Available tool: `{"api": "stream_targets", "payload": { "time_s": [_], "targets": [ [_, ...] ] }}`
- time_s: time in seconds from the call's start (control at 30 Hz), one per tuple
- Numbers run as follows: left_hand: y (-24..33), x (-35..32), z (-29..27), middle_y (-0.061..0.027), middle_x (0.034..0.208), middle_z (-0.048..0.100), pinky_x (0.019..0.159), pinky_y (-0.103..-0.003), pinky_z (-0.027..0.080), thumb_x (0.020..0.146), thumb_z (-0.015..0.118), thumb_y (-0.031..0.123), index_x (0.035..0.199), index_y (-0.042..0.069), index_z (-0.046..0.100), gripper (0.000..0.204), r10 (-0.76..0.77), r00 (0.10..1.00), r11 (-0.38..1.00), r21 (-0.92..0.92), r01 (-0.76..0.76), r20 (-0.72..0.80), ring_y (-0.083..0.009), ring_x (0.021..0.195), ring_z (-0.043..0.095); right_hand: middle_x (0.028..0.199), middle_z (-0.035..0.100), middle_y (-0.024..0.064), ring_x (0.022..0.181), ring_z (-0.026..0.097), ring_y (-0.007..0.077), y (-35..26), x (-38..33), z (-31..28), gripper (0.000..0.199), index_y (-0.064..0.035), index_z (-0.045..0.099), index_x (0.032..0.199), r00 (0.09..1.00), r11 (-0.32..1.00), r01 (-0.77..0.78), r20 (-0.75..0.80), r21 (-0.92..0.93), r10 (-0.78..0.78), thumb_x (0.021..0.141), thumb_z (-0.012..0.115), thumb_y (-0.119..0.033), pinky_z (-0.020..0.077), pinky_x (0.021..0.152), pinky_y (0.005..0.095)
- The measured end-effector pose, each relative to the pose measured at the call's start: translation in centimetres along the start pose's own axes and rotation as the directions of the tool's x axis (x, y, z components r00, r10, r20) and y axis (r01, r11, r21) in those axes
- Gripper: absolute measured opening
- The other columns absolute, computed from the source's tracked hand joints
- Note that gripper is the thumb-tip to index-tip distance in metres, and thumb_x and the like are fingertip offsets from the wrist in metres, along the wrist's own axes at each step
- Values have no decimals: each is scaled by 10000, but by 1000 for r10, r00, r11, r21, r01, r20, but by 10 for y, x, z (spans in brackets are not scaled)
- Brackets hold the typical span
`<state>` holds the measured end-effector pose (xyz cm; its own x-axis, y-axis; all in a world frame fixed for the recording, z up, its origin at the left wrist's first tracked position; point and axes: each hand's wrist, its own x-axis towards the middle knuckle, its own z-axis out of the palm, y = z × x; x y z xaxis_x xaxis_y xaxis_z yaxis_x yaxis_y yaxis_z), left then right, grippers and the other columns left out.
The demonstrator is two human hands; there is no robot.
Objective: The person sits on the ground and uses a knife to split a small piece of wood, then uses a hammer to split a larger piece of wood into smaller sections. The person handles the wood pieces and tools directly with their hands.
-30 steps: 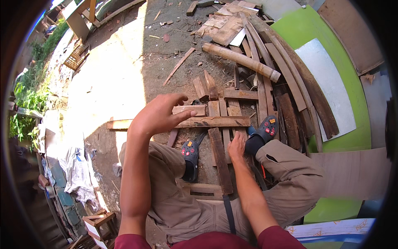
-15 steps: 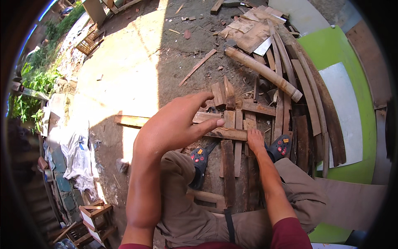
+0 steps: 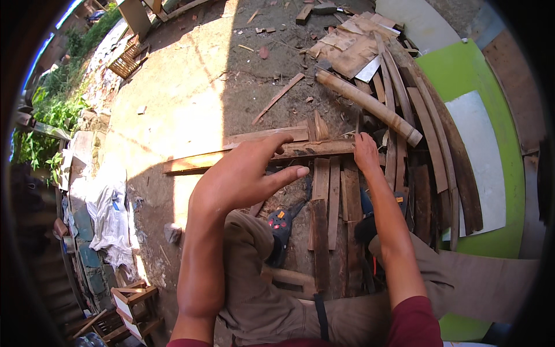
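A long wooden beam (image 3: 321, 148) lies crosswise in front of me, its left part pale in the sunlight. My right hand (image 3: 367, 152) is at the beam's right end with its fingers closed around it, partly hidden from this angle. My left hand (image 3: 245, 170) hovers over the beam's left half, holding nothing, its fingers curved and the thumb held apart. Part of the beam is hidden behind that hand. Just beyond lies another flat plank (image 3: 295, 133). Shorter wood strips (image 3: 321, 179) run toward me between my feet.
A thick round pole (image 3: 370, 104) rests on the wood pile at right, near long curved boards (image 3: 430, 133) and a green panel (image 3: 497, 139). A loose stick (image 3: 278, 98) lies on the ground beyond. A white sack (image 3: 110, 222) and a small wooden frame (image 3: 134, 306) are at left.
The beam's right end has moved away from me, together with my right hand. The short blocks beyond it are now displaced or covered. My right foot has shifted; my left hand stays nearly still.
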<state>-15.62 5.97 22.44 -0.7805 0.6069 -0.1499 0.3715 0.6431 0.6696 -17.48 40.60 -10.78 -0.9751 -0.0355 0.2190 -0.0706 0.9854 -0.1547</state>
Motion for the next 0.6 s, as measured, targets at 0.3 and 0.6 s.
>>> {"api": "stream_targets", "payload": {
  "time_s": [0.3,0.6],
  "targets": [
    [-5,-7,-3,-222,1228,680,952,-428,533,912,732,444,1342,-20,572,652,-7,1000,1000,1,7,-15,-345,1114,673,1339,535,299,1226,556,458,-147,-170,17,875,72,460,1376,657,747,-640,632,180,411,859,702,-592,483,1002,516],
    [-3,-19,-7,-223,1211,688,963,-430,529,922,713,464,1351,2,574,646,-57,998,998,-26,57,-5,-342,1139,668,1395,466,290,1304,489,443,-193,-251,22,971,60,301,1490,469,673,-740,724,9,506,786,861,-305,447,1077,488]
  ]
}}
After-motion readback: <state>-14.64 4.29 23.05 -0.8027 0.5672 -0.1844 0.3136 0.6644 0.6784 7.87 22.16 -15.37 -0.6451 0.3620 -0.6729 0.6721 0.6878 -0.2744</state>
